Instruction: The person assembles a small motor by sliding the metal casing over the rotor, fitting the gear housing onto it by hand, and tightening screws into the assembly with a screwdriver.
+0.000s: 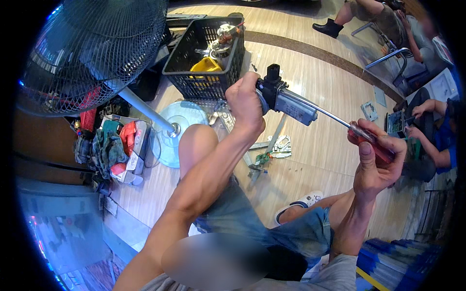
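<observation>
My left hand (246, 103) is closed around the end of a small electric motor (294, 108), a silver can with a black plastic housing, raised above the floor. A black connector (273, 72) sticks up from that housing. In my right hand (374, 169) is a screwdriver with a red handle (373, 141), its fingers and thumb wrapped round the grip. The long metal shaft runs alongside the motor to the black housing; where its tip sits is hidden there.
Beyond my left hand stands a black plastic crate (196, 80) of parts. A pedestal fan (97, 53) is at the left, near a box of rags (138, 150). A circuit board (263, 159) and metal pieces lie on the floor. Other people sit at the right.
</observation>
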A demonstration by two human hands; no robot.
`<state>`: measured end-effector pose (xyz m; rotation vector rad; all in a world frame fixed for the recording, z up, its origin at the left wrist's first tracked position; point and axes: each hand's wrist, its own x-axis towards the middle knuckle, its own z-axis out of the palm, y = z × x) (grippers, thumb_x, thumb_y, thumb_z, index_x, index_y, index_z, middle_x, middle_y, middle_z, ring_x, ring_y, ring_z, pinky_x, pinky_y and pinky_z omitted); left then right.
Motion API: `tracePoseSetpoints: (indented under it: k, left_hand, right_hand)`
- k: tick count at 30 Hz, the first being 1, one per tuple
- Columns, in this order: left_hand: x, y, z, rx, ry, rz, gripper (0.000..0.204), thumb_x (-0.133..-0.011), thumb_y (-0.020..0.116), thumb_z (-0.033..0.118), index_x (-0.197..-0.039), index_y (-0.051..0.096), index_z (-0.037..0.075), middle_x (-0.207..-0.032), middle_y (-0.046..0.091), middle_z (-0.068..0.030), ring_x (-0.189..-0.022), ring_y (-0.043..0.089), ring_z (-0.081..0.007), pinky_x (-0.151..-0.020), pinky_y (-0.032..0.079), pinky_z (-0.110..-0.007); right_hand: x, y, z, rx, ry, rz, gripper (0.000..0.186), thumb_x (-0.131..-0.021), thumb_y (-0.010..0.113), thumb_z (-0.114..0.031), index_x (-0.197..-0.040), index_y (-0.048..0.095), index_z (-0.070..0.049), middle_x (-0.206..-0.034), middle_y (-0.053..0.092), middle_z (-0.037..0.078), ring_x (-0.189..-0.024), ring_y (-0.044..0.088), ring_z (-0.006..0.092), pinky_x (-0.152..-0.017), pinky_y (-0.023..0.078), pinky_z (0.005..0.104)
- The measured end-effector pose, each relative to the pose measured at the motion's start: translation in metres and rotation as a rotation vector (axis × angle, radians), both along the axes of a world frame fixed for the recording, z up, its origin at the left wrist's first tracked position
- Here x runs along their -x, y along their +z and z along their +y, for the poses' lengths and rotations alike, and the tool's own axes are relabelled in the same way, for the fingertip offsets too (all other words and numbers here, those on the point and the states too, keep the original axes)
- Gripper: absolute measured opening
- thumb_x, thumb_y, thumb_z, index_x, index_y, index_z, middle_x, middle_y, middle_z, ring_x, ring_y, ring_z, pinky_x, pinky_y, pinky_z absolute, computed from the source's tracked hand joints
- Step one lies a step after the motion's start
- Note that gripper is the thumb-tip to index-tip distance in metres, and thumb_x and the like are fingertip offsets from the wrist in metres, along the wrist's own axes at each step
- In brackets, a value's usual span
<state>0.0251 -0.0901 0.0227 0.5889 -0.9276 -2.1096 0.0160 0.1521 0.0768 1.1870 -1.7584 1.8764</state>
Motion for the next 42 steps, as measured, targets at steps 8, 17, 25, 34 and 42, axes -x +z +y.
tracePoseSetpoints:
  k: [8,17,25,34,42]
  left_hand:
    - [-0.001,0.000,0.002,0.078,0.004,-0.008,0.029,-0.085,0.058,0.014,-0.058,0.051,0.007,-0.061,0.045,0.0045,-0.057,0.038,-0.0048,-0.053,0.030,-0.026]
    - [0.002,0.005,-0.008,0.037,0.030,-0.024,0.021,-0.086,0.057,0.016,-0.071,0.060,0.001,-0.068,0.057,-0.0036,-0.059,0.052,-0.0121,-0.055,0.042,-0.030]
    - [0.000,0.004,-0.007,0.045,0.036,0.004,0.028,-0.085,0.057,0.015,-0.060,0.053,0.006,-0.062,0.048,0.0030,-0.056,0.041,-0.0062,-0.052,0.032,-0.026]
    - [0.000,-0.001,-0.003,0.054,0.004,-0.017,0.028,-0.085,0.057,0.015,-0.059,0.051,0.006,-0.061,0.045,0.0048,-0.056,0.039,-0.0050,-0.052,0.031,-0.026]
    - [0.006,0.003,-0.005,-0.076,-0.021,0.052,0.023,-0.084,0.059,0.014,-0.066,0.061,0.001,-0.066,0.059,-0.0030,-0.056,0.053,-0.0117,-0.054,0.042,-0.029]
  right_hand:
    - [-0.006,0.003,0.008,-0.038,-0.172,-0.178,0.027,-0.094,0.065,-0.006,-0.108,0.044,0.002,-0.096,0.069,0.027,-0.092,0.072,0.0301,-0.078,0.062,0.0377]
    - [-0.005,0.001,-0.007,0.034,0.050,-0.075,0.036,-0.093,0.067,-0.006,-0.117,0.041,-0.001,-0.116,0.063,0.030,-0.097,0.071,0.0338,-0.077,0.063,0.0370]
    - [-0.009,0.005,-0.005,-0.027,-0.018,-0.059,0.034,-0.092,0.070,-0.011,-0.107,0.042,0.000,-0.109,0.065,0.033,-0.085,0.072,0.0279,-0.071,0.062,0.0318]
    - [-0.009,0.012,-0.002,-0.006,-0.065,-0.120,0.029,-0.093,0.070,-0.013,-0.103,0.047,0.002,-0.099,0.069,0.030,-0.067,0.069,0.0186,-0.062,0.058,0.0267]
    - [-0.010,0.008,-0.009,0.027,-0.073,-0.090,0.029,-0.092,0.070,-0.008,-0.105,0.047,0.002,-0.102,0.068,0.029,-0.085,0.072,0.0263,-0.076,0.060,0.0325]
